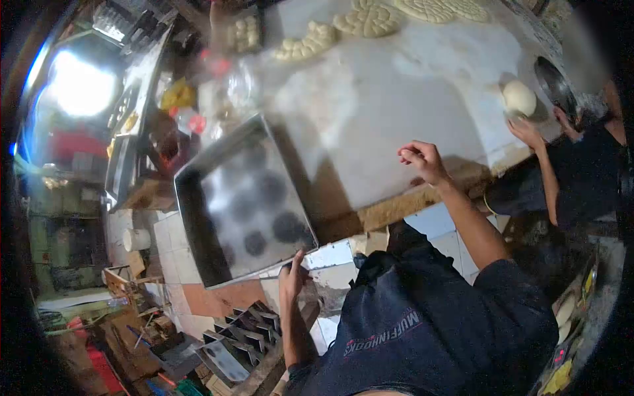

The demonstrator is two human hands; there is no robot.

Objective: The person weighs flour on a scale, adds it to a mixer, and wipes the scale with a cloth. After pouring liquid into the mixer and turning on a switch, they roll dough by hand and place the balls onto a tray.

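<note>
My left hand (292, 278) grips the near corner of a large square metal tray (288, 173), its thumb over the rim. The tray is tilted beside the floured work table (370, 99), and dark round marks show on its inside. Over the table's front edge is my right hand (422, 160), held up with the fingers curled together; whether anything small is between them cannot be made out.
Shaped dough pieces (366, 20) lie along the table's far side. At the right, a co-worker's hands (526, 131) are by a dough ball (520, 98) and a dark pan (555, 82). Metal moulds (241, 340) stand low at the left, and a white bucket (137, 239) is on the floor.
</note>
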